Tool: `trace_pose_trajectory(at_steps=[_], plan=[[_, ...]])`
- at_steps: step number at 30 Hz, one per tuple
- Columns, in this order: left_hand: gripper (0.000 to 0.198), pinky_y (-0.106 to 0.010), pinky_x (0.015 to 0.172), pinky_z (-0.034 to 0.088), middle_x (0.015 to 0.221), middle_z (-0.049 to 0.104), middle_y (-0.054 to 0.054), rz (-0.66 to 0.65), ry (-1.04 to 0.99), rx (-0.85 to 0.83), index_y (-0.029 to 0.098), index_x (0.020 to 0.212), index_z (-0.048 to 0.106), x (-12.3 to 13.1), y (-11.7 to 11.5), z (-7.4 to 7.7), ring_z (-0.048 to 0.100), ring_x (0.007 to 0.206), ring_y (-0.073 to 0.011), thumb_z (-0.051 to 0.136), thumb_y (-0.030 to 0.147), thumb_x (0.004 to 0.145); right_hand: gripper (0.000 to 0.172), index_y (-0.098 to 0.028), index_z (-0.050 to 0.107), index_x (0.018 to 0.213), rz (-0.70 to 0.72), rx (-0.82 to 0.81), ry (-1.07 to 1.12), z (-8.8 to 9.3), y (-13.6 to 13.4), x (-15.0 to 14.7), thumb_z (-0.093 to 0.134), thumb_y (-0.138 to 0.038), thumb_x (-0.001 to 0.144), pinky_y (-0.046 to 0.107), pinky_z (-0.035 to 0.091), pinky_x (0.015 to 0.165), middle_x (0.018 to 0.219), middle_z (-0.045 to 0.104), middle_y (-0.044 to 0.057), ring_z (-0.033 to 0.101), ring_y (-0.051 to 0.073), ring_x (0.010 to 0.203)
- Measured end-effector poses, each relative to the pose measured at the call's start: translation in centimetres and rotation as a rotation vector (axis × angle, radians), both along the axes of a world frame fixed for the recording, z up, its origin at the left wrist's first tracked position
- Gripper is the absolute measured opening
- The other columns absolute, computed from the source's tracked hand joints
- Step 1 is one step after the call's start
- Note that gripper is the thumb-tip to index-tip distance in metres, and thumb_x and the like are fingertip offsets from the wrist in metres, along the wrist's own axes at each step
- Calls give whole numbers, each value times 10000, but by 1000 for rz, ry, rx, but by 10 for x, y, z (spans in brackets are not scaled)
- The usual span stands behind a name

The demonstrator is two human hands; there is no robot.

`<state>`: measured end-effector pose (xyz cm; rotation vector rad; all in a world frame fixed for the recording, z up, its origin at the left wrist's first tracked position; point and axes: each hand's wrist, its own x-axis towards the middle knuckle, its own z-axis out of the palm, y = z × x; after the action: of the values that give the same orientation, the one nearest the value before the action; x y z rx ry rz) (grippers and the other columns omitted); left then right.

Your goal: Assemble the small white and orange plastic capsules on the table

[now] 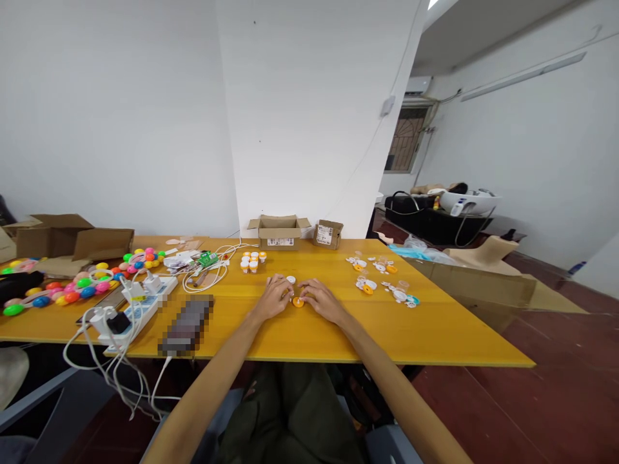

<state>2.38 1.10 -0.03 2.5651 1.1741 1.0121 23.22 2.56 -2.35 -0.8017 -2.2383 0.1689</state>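
Both of my hands rest on the yellow wooden table (435,335), meeting over a small orange round piece (298,301). My left hand (273,296) curls its fingers at the piece's left side, and my right hand (323,300) pinches it from the right. A small white cap (291,280) lies just beyond my left fingertips. Farther back stands a cluster of small orange-and-white containers (252,260). To the right lie several loose white, orange and clear parts (382,280).
An open cardboard box (279,231) and a smaller box (328,233) stand at the table's back edge. At the left are a power strip with chargers (140,303), white cables (207,270), colourful balls (82,287) and more cardboard boxes (72,241). A large flat carton (488,283) lies right of the table.
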Motion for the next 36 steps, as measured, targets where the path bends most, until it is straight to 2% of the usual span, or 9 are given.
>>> trace_pose_trajectory(at_steps=[7,19,29,36], plan=[[154,-387,930,386,930,673,-52,-50,39,-8,229,829,654,0,-2,1,550,1020,-238,536,167,906,162,-244,689,840,12,1,-38,2,-1,-1,572,-226,950,398,507,913,1095,699,68,645,218,1018],[173,-400,983,395,929,663,-53,-61,64,-26,234,854,665,0,-4,2,567,1007,-235,511,188,918,148,-242,706,840,1,-49,-40,4,-3,-1,596,-238,939,404,506,945,1067,703,65,650,218,1030],[178,-396,969,401,929,694,-50,-96,47,-33,246,874,689,-2,-1,0,576,982,-234,521,213,921,131,-230,702,803,31,-156,9,7,-4,-3,622,-209,904,374,521,911,1011,709,57,664,210,982],[192,-384,951,406,903,690,-49,-109,52,-8,236,847,679,-1,-2,2,574,963,-228,510,228,938,133,-220,689,792,45,-202,14,9,-5,-3,609,-158,878,328,517,835,914,714,35,658,189,882]])
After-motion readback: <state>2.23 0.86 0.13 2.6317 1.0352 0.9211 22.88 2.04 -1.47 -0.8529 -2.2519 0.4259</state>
